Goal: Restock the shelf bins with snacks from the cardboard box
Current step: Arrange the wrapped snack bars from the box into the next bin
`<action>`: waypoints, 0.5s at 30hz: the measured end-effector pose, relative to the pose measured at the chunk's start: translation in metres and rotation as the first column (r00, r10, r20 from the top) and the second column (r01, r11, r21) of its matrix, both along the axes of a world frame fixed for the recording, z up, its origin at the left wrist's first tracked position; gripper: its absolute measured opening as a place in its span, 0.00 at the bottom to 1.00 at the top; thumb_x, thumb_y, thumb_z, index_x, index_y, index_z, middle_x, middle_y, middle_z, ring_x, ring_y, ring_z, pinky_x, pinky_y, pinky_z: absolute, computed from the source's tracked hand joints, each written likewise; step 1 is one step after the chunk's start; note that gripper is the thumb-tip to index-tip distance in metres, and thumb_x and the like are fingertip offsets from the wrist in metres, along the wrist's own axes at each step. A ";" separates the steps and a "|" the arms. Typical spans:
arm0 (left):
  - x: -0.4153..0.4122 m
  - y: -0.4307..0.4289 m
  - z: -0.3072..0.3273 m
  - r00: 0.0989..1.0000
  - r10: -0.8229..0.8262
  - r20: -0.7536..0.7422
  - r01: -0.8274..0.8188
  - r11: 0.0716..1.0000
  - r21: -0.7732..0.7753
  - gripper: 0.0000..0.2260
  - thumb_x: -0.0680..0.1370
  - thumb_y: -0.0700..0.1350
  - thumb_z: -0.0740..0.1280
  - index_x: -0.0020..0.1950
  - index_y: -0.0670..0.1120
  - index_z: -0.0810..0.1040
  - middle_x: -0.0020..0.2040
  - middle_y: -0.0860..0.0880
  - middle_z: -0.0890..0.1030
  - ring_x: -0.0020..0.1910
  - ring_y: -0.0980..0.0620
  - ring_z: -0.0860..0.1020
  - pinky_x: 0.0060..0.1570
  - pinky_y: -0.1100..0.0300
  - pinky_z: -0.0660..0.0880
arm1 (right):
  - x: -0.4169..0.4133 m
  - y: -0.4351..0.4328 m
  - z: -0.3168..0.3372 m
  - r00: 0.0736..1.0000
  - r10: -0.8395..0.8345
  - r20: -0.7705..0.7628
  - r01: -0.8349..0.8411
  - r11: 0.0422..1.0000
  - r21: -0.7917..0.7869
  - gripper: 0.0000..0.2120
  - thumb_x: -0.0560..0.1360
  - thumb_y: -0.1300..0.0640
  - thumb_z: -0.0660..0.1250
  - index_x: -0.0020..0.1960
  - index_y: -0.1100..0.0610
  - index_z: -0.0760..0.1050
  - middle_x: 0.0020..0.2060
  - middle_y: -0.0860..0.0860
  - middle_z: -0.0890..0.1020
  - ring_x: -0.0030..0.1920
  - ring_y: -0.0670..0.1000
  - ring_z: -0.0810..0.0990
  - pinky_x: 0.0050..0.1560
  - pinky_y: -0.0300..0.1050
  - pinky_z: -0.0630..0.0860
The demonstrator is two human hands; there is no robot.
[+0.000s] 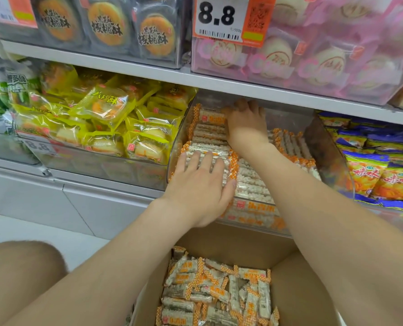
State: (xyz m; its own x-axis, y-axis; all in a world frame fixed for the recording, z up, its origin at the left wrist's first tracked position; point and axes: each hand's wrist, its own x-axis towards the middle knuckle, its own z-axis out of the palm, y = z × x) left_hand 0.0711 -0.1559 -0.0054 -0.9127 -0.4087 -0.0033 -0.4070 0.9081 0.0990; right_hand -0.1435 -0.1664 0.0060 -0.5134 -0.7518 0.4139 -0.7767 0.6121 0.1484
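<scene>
Pressing flat with the left hand [200, 184], fingers straight and slightly spread, on the front rows of snack bars [210, 132] in the clear bin [325, 156]; nothing pinched there, only held down and squared up. Reaching deep with the right hand [245, 121] to the back of the same bin, touching the rear rows; cannot tell whether curled round a bar or merely nudging (fingertips hidden behind the knuckles and the shelf edge).

Judged light and fairly stiff: puffed-rice sticks in thin, glossy film, likely slippery against one another and apt to crumble under a hard squeeze. Best taken across the long sides at mid-length, several abreast under a flat palm, rather than by the crimped orange ends.

Laid in neat crosswise rows inside the bin, piled higher on the left under the left hand, lower toward the right wall. Plenty more loose bars [219, 290] jumbled in the cardboard box [301, 290] directly below, between the forearms, so restocking judged well under way but not finished.

Flanked by yellow packs [106, 107] in the bin to the left and blue-and-orange packets [370, 170] to the right; above, a price tag [219, 17] reading 8.8.
</scene>
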 end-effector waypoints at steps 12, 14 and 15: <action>-0.001 0.001 0.003 1.000 0.015 -0.002 -0.015 1.000 0.018 0.31 0.86 0.62 0.43 0.85 0.47 0.53 0.85 0.43 0.53 0.84 0.40 0.50 0.81 0.37 0.44 | 0.002 0.007 0.007 0.957 -0.098 0.272 0.149 0.974 -0.172 0.17 0.79 0.67 0.66 0.65 0.54 0.80 0.58 0.58 0.83 0.58 0.64 0.82 0.52 0.50 0.76; -0.002 0.002 0.004 1.000 0.020 0.007 -0.020 0.999 0.027 0.31 0.86 0.61 0.43 0.85 0.47 0.53 0.85 0.43 0.53 0.84 0.40 0.50 0.81 0.37 0.44 | -0.001 0.008 0.012 0.923 -0.061 0.379 0.160 0.959 -0.235 0.15 0.80 0.67 0.63 0.59 0.55 0.83 0.54 0.57 0.85 0.54 0.62 0.83 0.51 0.47 0.76; -0.002 0.002 0.004 1.000 0.021 0.011 -0.021 0.999 0.033 0.31 0.86 0.61 0.43 0.85 0.47 0.52 0.86 0.43 0.52 0.84 0.40 0.49 0.81 0.37 0.44 | -0.002 0.008 0.014 0.917 -0.042 0.398 0.157 0.953 -0.261 0.15 0.80 0.67 0.62 0.58 0.55 0.83 0.52 0.57 0.85 0.53 0.61 0.83 0.51 0.46 0.76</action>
